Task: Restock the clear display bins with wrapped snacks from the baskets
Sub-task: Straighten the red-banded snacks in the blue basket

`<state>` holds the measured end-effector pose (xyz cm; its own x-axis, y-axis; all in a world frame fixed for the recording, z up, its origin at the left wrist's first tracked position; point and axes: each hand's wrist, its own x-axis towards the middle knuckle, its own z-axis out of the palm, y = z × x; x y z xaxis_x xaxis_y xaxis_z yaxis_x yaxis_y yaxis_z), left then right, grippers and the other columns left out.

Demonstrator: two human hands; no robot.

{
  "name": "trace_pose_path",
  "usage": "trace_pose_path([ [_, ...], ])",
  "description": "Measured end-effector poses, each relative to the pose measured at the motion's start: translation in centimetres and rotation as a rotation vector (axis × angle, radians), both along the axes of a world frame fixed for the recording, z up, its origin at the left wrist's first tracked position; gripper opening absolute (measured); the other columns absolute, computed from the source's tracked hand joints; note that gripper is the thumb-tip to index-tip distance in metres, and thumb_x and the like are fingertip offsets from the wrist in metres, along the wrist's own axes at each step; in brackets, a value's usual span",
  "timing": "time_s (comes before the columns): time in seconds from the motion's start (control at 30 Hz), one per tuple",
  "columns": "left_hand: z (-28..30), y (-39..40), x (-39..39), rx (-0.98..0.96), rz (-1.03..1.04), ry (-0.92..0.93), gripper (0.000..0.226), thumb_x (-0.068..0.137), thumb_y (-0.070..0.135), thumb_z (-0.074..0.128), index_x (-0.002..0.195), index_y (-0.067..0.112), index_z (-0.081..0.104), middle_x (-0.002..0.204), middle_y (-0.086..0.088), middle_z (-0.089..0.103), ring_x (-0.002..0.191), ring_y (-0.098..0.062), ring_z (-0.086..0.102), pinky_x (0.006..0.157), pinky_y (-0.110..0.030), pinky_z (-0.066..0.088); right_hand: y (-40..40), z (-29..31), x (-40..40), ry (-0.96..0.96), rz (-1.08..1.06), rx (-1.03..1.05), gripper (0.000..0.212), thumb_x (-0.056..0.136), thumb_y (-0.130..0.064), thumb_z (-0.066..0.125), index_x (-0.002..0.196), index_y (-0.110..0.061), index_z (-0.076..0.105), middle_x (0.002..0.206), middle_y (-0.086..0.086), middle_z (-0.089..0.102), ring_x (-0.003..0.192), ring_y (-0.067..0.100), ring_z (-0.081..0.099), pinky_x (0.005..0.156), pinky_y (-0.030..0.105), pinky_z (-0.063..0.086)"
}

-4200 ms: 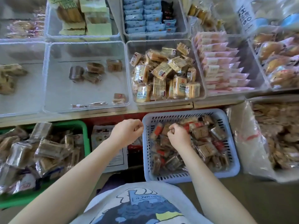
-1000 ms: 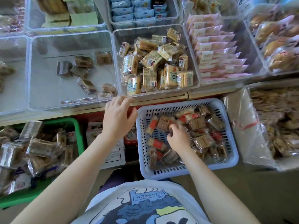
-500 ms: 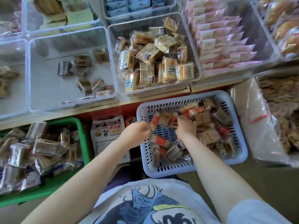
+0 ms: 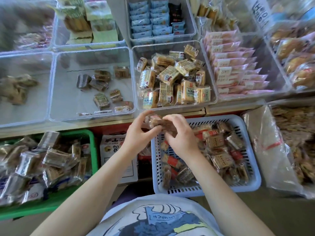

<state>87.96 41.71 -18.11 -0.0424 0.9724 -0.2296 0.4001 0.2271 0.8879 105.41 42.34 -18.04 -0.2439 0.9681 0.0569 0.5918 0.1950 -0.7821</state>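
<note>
- Green basket (image 4: 51, 204) at 8 o'clock, heaped with wrapped bars.
- Sparse bin (image 4: 56, 92) at 10 o'clock holds a few brown snacks.
- Left hand (image 4: 139, 136) and right hand (image 4: 181, 136) meet at centre, fingers curled, together gripping a cluster of wrapped snacks (image 4: 157, 121) over the blue basket's 11 o'clock corner.
- Full bin (image 4: 212, 77) at 1 o'clock.
- Blue basket (image 4: 254, 167) at 4 o'clock, part-filled.

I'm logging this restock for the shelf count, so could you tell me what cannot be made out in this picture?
Head view only:
- How many wrapped snacks are being held: left hand and right hand cover them.
- Lilac basket bottom layer: buried under packets.
- Green basket: cut off by the left edge.
- Top-left bins: blurred.
- Snack labels: too small.
</note>
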Motion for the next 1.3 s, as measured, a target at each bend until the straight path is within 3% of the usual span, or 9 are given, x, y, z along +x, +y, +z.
trace_pose_path([
  [0.17,1.7,1.8,-4.4,0.200,0.246,0.076,0.034,0.085,0.018,0.072,0.116,0.028,0.062,0.116,-0.001,0.057,0.089,-0.003,0.063,0.078,-0.018,0.055,0.6,0.3,-2.4,0.067,0.044,-0.116,0.054,0.094,-0.016,0.064,0.142,-0.030,0.044,0.140,-0.011,0.038,0.114,0.002,0.050,0.088,0.008,0.042],
  [0.23,2.1,2.8,-5.6,0.225,0.317,0.150,0.034,0.087,0.015,0.070,0.118,0.023,0.062,0.117,-0.002,0.051,0.089,0.004,0.059,0.083,-0.013,0.051,0.3,-0.2,-2.5,0.037,0.001,-0.143,0.048,0.097,-0.018,0.060,0.140,-0.029,0.045,0.136,-0.010,0.038,0.106,0.003,0.053,0.078,0.013,0.047],
  [0.37,2.4,3.9,-5.8,0.248,0.302,0.123,0.030,0.084,0.019,0.072,0.109,0.031,0.062,0.115,-0.001,0.048,0.094,-0.014,0.064,0.085,-0.024,0.056,-0.5,-1.4,-1.5,-0.024,-0.062,-0.195,0.037,0.098,-0.017,0.055,0.135,-0.021,0.051,0.133,-0.004,0.040,0.093,0.007,0.056,0.074,0.026,0.054],
  [0.57,2.5,5.0,-6.5,0.444,0.423,0.240,0.028,0.085,0.009,0.069,0.110,0.015,0.061,0.119,-0.009,0.046,0.093,0.011,0.053,0.081,-0.017,0.053,-1.7,-2.5,0.6,-0.118,-0.117,-0.245,0.026,0.098,-0.016,0.055,0.124,-0.018,0.058,0.128,-0.003,0.041,0.085,0.004,0.057,0.070,0.023,0.049],
  [0.73,-0.1,5.1,-6.7,0.119,0.124,0.457,0.041,0.092,0.015,0.063,0.131,0.015,0.049,0.132,-0.015,0.044,0.088,-0.019,0.056,0.079,-0.033,0.051,-1.7,-3.4,0.5,-0.150,-0.103,-0.275,0.024,0.098,-0.016,0.055,0.122,-0.014,0.060,0.127,-0.001,0.043,0.080,0.004,0.057,0.073,0.025,0.049],
  [0.83,-0.5,4.7,-6.2,0.039,0.042,0.604,0.059,0.095,0.035,0.058,0.147,0.023,0.034,0.149,-0.017,0.035,0.123,-0.030,0.048,0.097,-0.037,0.043,-1.3,-3.5,0.5,-0.171,-0.103,-0.285,0.022,0.099,-0.018,0.054,0.120,-0.016,0.060,0.124,-0.004,0.042,0.080,0.005,0.057,0.071,0.025,0.050],
  [0.93,0.1,3.5,-4.9,0.212,0.029,0.771,0.062,0.092,0.038,0.056,0.149,0.023,0.036,0.161,-0.020,0.017,0.150,-0.037,0.014,0.120,-0.050,0.017,-1.1,-3.9,1.0,-0.185,-0.103,-0.352,0.020,0.099,-0.020,0.052,0.117,-0.018,0.060,0.123,-0.004,0.043,0.083,0.008,0.058,0.074,0.029,0.052],
  [1.07,0.3,1.7,0.0,0.403,-0.230,0.641,0.047,0.089,0.028,0.061,0.133,0.017,0.054,0.139,-0.008,0.048,0.126,-0.028,0.049,0.101,-0.047,0.046,-1.1,-4.4,2.8,-0.216,-0.142,-0.420,0.023,0.099,-0.021,0.050,0.120,-0.017,0.059,0.129,0.002,0.045,0.089,0.015,0.057,0.079,0.032,0.048],
  [1.3,-3.8,0.8,7.2,0.002,-0.610,0.633,0.050,0.094,0.037,0.055,0.141,0.023,0.044,0.128,-0.004,0.048,0.115,-0.024,0.051,0.080,-0.033,0.048,-3.2,-7.8,9.8,-0.636,-0.257,-0.593,0.047,0.094,-0.027,0.062,0.138,-0.020,0.047,0.155,0.010,0.034,0.139,0.032,0.035,0.111,0.048,0.038],
])
